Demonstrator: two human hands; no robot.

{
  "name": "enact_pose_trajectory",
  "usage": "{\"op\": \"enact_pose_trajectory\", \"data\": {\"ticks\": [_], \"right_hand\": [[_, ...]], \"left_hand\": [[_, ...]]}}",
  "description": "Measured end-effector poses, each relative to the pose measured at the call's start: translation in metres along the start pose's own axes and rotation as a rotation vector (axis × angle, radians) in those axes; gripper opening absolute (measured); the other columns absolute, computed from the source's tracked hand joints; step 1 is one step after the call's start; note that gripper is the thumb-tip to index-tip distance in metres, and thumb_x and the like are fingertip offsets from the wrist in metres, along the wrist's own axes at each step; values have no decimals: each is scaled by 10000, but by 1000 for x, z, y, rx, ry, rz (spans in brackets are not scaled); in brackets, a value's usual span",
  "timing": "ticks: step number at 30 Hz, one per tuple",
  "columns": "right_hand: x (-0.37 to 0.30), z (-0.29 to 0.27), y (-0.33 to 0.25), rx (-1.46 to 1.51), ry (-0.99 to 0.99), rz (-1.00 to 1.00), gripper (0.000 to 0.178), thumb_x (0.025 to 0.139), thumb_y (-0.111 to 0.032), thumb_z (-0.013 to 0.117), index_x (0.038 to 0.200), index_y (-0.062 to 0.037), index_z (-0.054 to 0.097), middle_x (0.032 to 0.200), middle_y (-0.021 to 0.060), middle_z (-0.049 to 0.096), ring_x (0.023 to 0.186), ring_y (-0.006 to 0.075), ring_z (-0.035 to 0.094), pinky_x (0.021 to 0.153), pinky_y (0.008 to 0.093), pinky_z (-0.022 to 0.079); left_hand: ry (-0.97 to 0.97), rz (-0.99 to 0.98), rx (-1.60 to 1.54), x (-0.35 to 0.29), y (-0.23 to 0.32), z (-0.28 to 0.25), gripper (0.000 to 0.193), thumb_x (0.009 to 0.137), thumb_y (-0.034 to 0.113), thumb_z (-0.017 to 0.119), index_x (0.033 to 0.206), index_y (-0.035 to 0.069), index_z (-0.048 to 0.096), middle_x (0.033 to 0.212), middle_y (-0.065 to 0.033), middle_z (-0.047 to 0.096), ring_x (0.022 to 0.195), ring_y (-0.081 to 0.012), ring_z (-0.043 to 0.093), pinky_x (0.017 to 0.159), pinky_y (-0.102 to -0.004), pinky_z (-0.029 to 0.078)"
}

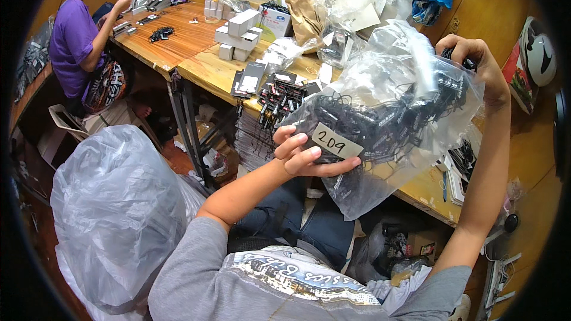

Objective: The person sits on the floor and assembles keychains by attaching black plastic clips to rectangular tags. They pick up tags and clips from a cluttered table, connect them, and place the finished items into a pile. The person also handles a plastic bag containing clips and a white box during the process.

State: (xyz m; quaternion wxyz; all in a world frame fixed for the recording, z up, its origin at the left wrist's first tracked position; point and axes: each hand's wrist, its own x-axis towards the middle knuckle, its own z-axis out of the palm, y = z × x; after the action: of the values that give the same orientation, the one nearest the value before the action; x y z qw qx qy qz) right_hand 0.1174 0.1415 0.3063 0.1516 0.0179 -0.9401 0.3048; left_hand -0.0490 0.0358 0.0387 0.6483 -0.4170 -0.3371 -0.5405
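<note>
A clear plastic bag (410, 142) filled with black tags on thin cords is held up in front of me, over the table's near edge. A beige label (336, 141) with handwriting shows on its front. My left hand (309, 154) is closed round the bag's lower left side, fingers beside the label. At the upper right, my right hand (476, 62) curls round a dark bunch of corded tags (458, 58) at the bag's top corner; whether bag film lies between is hidden. More black tags with cords (282, 98) lie just left of the bag, some hanging over the edge.
White boxes (238, 35) stand stacked on the wooden table (196, 62), near a brown paper bag (302, 12). A big, full translucent sack (119, 202) stands at my left. A co-worker in purple (74, 47) sits at the far left. A white helmet (540, 59) hangs at right.
</note>
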Motion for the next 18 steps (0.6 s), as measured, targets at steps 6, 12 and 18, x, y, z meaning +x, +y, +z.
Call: {"op": "enact_pose_trajectory", "data": {"ticks": [6,12,18], "right_hand": [[-5,7,-6,-84,9,40,233,525,-36,691,733,-13,588,864,66,546,766,118,498,690,235,412],[20,23,-36,-338,251,145,243,626,-21,641,865,-42,610,785,48,593,683,110,541,653,235,450],[36,28,-60,-584,390,290,212,610,37,618,819,14,592,728,67,594,653,94,545,618,219,461]], "left_hand": [[44,-407,-320,-18,6,13,411,679,305,625,1048,285,444,1014,-48,308,977,-242,340,818,-378,331],[-343,-2092,-1583,9,35,-9,517,689,92,652,1130,61,383,1092,-64,450,1042,-195,419,914,-331,328],[-370,-2260,-2084,-14,49,-8,703,616,257,704,1185,46,348,1194,-113,399,1100,-284,383,934,-477,292]]}}
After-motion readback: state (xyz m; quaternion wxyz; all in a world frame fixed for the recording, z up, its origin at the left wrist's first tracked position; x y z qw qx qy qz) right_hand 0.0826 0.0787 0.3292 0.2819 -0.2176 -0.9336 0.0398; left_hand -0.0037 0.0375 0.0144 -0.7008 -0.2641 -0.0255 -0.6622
